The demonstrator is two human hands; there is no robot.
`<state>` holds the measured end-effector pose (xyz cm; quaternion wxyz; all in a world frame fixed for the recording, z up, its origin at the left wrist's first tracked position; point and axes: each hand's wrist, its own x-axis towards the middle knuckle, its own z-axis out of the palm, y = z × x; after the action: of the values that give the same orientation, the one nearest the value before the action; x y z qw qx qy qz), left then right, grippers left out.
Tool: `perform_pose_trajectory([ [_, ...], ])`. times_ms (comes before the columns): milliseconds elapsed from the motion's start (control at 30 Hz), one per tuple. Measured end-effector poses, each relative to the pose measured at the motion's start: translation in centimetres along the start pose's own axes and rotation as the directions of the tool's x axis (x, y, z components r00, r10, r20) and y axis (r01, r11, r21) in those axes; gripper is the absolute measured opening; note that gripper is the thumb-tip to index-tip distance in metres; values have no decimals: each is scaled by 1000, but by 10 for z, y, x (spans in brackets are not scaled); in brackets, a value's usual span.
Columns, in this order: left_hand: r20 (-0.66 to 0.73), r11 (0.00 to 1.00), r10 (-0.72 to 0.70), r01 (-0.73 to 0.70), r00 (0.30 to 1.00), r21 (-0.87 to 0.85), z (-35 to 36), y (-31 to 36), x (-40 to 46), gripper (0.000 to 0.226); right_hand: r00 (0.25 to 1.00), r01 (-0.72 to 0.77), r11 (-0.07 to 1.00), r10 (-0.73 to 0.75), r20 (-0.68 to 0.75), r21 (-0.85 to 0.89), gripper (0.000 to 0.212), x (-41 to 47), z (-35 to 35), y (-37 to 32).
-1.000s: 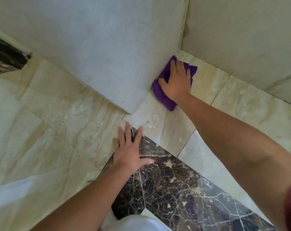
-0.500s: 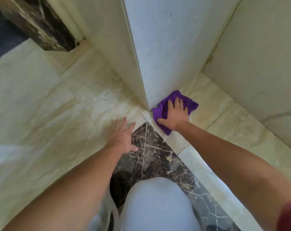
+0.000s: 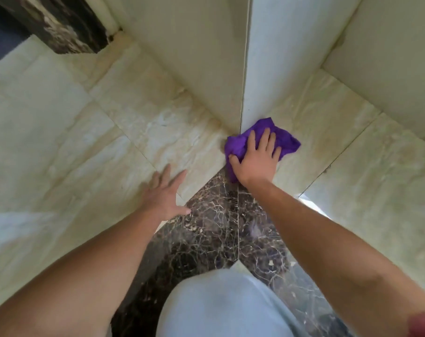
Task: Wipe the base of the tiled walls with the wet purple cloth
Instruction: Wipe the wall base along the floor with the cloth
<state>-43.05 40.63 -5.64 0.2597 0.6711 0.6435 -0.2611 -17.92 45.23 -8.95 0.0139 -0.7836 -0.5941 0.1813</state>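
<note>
The purple cloth (image 3: 286,139) lies bunched on the beige floor tiles at the foot of the outer wall corner (image 3: 243,103). My right hand (image 3: 256,159) presses flat on top of it, fingers spread and pointing toward the wall base. The cloth touches the bottom of the pale wall panel (image 3: 279,57) right of the corner edge. My left hand (image 3: 164,193) rests open and flat on the floor, left of the corner, holding nothing.
Beige marble floor tiles (image 3: 85,142) spread left and right. A dark veined marble strip (image 3: 213,227) runs toward me between my arms. A dark marble column base (image 3: 60,25) stands far left. My knee in light fabric (image 3: 218,307) fills the bottom. Another wall (image 3: 389,57) closes the right.
My right hand has slid the cloth along the wall base from the inner corner to the outer corner edge. My view has swung left; the left hand stays flat on the floor.
</note>
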Motion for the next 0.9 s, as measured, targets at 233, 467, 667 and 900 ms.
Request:
perform_pose_trajectory([
  [233, -207, 983, 151, -125, 966, 137, -13, -30, 16, 92, 959, -241, 968, 227, 170, 73, 96, -6, -28, -56],
  [467, -210, 982, 93, -55, 973, 179, -58, -84, 46, 79, 732, 680, 720, -677, 74, -138, 61, -30, -25, -2],
  [667, -152, 970, 158, -125, 976, 207, -85, -116, 72, 120, 900, 433, 889, -415, 133, -153, 68, 1, 18, -43],
  [900, -96, 984, 139, -126, 986, 128, -66, -126, 87, 131, 948, 303, 952, -296, 119, -50, 67, 49, 26, -125],
])
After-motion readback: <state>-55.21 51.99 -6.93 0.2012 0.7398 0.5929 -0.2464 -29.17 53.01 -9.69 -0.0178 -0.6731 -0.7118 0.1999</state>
